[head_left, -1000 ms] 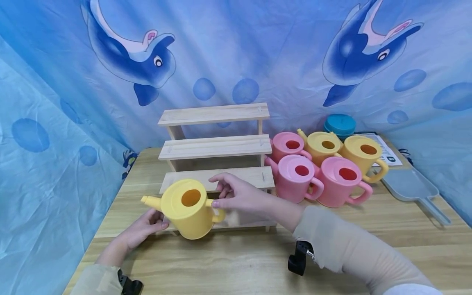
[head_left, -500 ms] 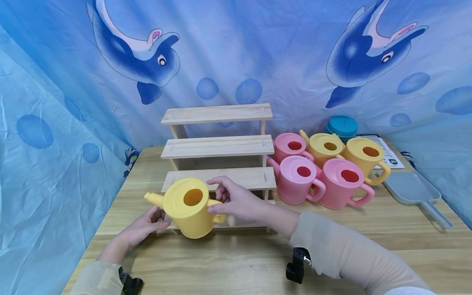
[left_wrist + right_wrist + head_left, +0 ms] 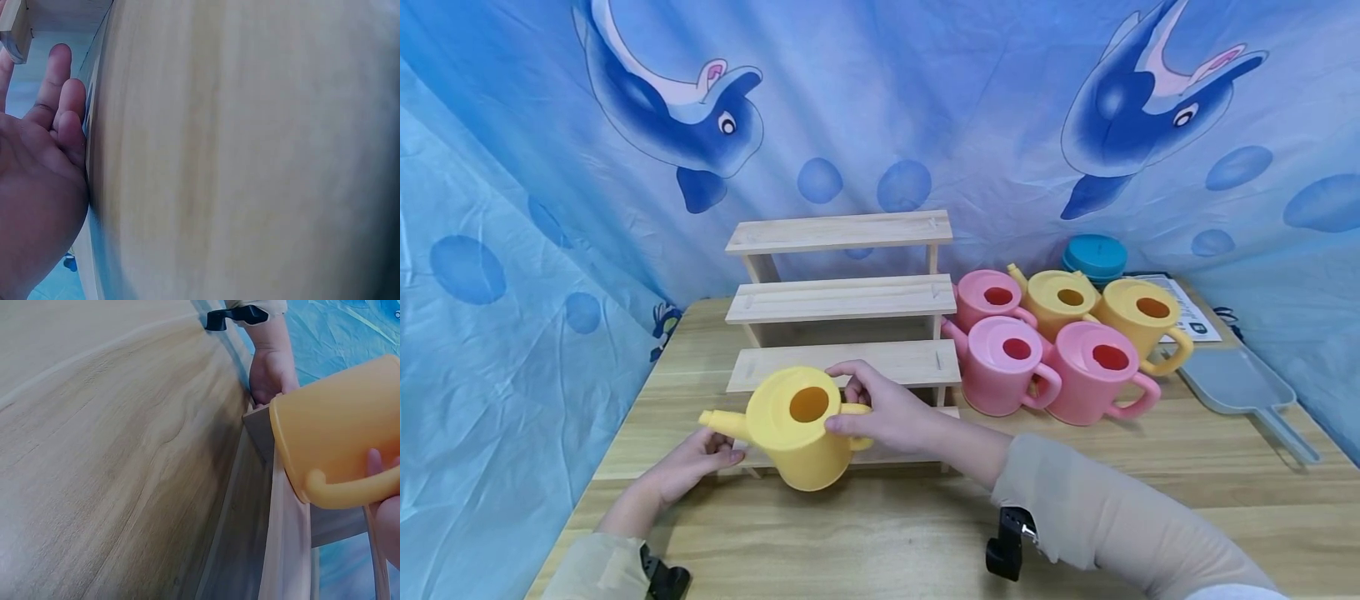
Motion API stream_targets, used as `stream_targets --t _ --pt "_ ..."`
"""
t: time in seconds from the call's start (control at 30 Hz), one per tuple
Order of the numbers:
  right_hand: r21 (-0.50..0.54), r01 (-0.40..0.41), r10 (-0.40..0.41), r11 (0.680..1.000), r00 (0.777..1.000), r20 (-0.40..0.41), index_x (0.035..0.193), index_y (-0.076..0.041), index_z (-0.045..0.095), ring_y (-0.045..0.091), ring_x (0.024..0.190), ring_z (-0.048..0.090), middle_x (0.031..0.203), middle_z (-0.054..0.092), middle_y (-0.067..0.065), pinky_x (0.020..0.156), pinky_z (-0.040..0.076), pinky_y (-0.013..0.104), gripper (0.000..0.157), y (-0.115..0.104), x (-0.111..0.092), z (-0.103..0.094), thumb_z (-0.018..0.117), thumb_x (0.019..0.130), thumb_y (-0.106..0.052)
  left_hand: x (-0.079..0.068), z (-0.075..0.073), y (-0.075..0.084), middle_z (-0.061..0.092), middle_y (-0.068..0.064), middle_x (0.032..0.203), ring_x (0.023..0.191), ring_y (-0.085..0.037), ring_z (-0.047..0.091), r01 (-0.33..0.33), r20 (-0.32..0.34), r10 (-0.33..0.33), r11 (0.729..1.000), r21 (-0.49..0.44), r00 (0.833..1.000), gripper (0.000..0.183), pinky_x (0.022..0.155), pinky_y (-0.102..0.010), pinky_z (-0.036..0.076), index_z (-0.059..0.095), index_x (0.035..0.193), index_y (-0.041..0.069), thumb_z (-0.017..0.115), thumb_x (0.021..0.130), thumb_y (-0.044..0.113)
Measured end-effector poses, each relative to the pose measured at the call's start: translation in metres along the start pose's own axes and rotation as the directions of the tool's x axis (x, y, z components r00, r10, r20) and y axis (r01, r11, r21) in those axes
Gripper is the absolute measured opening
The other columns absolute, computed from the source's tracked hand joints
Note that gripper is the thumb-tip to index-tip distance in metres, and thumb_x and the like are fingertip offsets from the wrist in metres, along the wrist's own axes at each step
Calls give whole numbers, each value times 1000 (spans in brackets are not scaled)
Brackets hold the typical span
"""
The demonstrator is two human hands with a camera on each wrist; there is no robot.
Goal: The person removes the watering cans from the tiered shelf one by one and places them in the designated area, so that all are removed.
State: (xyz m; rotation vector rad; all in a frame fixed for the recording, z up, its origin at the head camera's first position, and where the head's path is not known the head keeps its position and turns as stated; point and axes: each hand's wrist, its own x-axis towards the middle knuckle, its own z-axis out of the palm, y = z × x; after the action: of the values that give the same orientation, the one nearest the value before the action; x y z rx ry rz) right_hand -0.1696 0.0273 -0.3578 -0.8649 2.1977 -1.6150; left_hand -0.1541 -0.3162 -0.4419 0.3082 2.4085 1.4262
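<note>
A yellow watering can (image 3: 805, 433) is tilted in front of the lowest board of a stepped wooden shelf (image 3: 842, 362), its spout toward the left. My right hand (image 3: 887, 408) grips its handle between thumb and fingers. In the right wrist view, the base of the can (image 3: 344, 431) overlaps the board's edge; whether it touches cannot be told. My left hand (image 3: 688, 467) holds the left end of the lowest board. The left wrist view shows this hand (image 3: 37, 156) palm-side, with several fingers loosely bent beside the wood and the thumb out of sight.
Right of the shelf stand several pink watering cans (image 3: 1003, 367) and two yellow watering cans (image 3: 1060, 300). Behind them is a blue round container (image 3: 1093, 257). A grey dustpan (image 3: 1236, 379) and a paper sheet (image 3: 1187, 312) lie at the far right. A blue curtain (image 3: 865, 100) hangs behind.
The yellow watering can has moved slightly to the right along the front of the shelf, still in my right hand. My left hand stays at the shelf's end.
</note>
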Motion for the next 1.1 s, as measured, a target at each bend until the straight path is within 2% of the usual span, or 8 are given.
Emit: stream_targets --t 0.3,0.47,0.57,0.67,0.87,1.1 --pt "12 -11 11 1000 1000 5 131 -19 44 16 81 50 89 52 4 68 45 26 58 3 -5 -10 73 82 -25 1 0 -2 44 -10 87 74 -14 46 -45 11 45 999 -22 999 37 63 -29 42 37 121 -1 57 93 11" --pt "-5 -14 14 1000 1000 -3 132 -20 45 17 79 51 87 53 5 67 47 29 58 6 -10 -19 73 82 -25 1 0 -2 49 -13 99 85 -15 49 -39 22 39 999 -20 999 48 72 -27 43 32 132 -1 57 93 11" --pt "-2 -15 15 1000 1000 1 134 -19 45 18 79 52 87 54 5 67 47 30 59 6 -13 -25 73 82 -23 1 -1 -2 52 -15 106 90 -16 52 -40 37 41 998 -48 998 52 75 -27 44 30 137 4 57 93 11" --pt "16 -21 21 1000 1000 18 136 -18 45 22 76 55 84 56 7 66 49 33 61 6 -15 -30 73 82 -22 1 -1 -1 52 -15 105 87 -16 52 -39 37 41 997 -62 998 49 72 -26 44 31 135 6 56 93 11" --pt "28 -70 69 997 997 45 140 -23 42 25 69 60 76 57 9 61 50 34 66 7 -20 -36 73 83 -24 1 -1 1 50 -15 102 85 -15 49 -16 27 17 999 -49 999 51 67 -27 42 29 134 1 57 93 12" --pt "9 -92 91 996 995 46 142 -29 39 20 78 57 81 59 7 69 49 34 65 13 -25 -44 70 85 -28 2 -1 0 49 -13 100 84 -15 50 -8 21 9 999 -38 1000 44 68 -27 43 36 131 14 57 93 13"
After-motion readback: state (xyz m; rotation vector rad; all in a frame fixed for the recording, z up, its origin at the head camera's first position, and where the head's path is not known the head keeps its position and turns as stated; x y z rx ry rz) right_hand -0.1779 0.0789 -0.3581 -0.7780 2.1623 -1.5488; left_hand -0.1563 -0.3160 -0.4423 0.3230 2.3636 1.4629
